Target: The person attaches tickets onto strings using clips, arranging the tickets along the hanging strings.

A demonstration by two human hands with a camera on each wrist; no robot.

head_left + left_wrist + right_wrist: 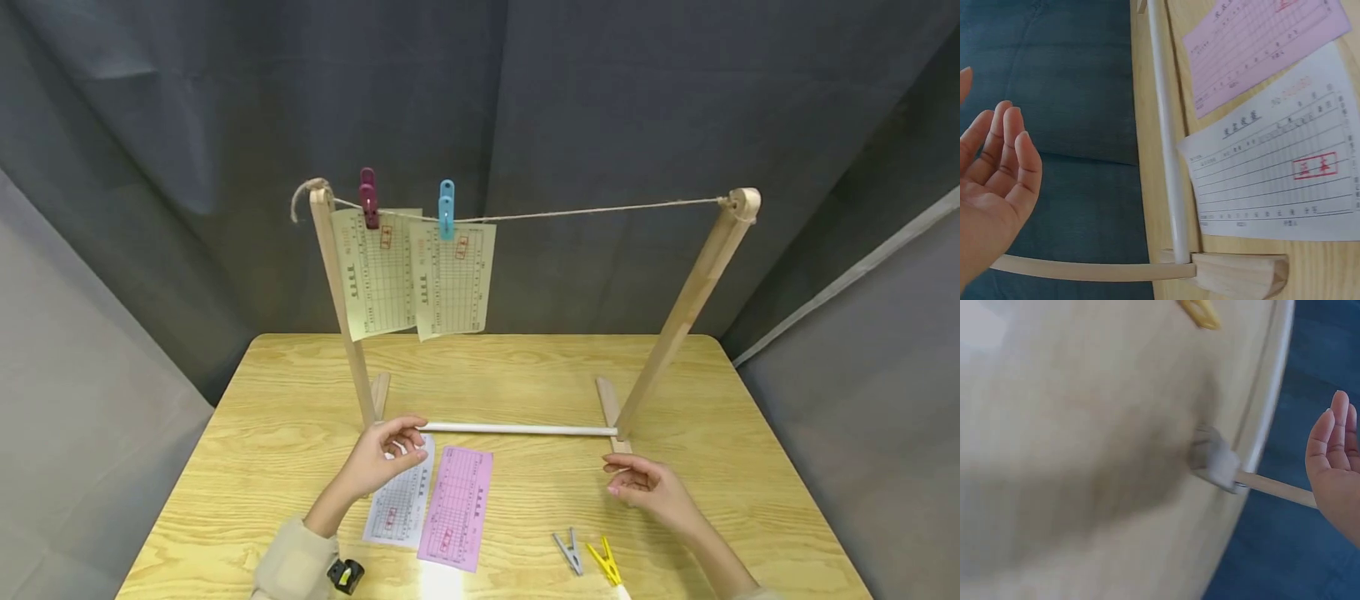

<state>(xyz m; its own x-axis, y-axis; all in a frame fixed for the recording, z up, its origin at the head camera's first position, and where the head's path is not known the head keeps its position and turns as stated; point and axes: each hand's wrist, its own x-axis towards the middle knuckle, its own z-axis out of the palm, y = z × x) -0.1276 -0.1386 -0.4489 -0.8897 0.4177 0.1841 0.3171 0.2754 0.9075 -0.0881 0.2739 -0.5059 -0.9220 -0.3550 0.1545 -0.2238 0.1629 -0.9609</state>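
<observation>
My left hand (386, 457) is above the top end of a white printed slip (402, 500), its fingers loosely bent around nothing. Beside that slip lies a pink printed slip (457, 508). In the left wrist view the left hand (1000, 175) has its palm turned up and bare. My right hand (648, 487) hovers near the right foot of the wooden stand, fingers relaxed and holding nothing. A grey clothespin (568, 551) and a yellow clothespin (606, 562) lie on the table to its lower left.
A wooden stand with a left post (341, 308), a right post (686, 312) and a white crossbar (517, 429) carries a string (592, 210). Two yellowish slips hang there, under a maroon clothespin (368, 198) and a blue clothespin (446, 210). Dark curtains (600, 108) surround the table.
</observation>
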